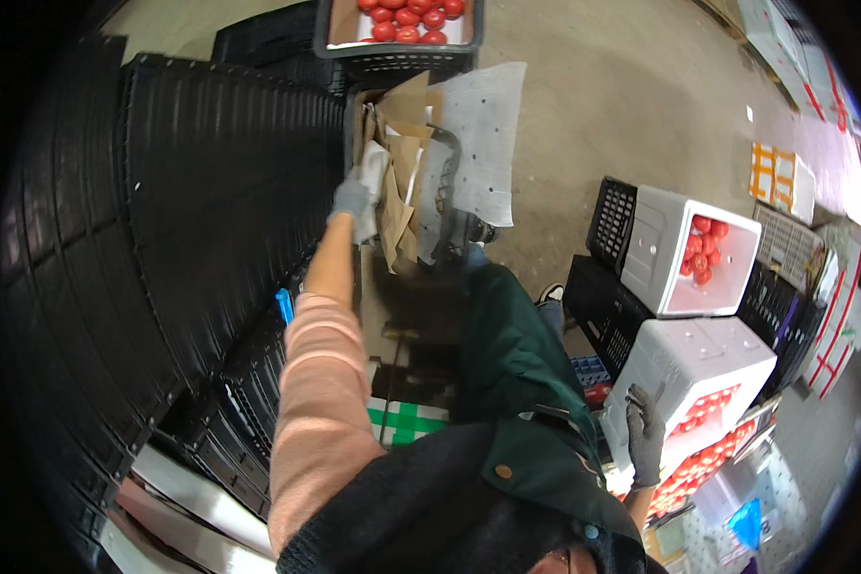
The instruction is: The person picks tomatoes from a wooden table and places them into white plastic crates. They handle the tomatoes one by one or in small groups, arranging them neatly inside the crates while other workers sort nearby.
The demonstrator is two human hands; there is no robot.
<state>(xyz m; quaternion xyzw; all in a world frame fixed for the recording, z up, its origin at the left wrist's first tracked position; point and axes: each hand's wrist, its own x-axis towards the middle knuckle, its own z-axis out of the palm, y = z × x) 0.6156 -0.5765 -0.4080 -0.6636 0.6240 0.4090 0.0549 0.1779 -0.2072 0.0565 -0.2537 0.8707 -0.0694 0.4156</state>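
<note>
My left hand (350,199), in a grey work glove, reaches forward to the left side of a black plastic crate (355,97) and overlaps white crumpled sheeting (372,179); motion blur hides its fingers. Torn brown cardboard (402,161) fills the crate, and a white perforated sheet (484,136) hangs over its right side. My right hand (644,434), in a dark grey glove, is beside a white foam box (689,380) of tomatoes at the right. Its fingers extend along the box wall; whether they touch it is unclear.
Tall stacked black crates (229,194) wall off the left. Ahead stands a crate of tomatoes (400,50). Another foam box (660,244) with tomatoes stands at the right on black crates. A green-and-white box (416,422) lies near my body.
</note>
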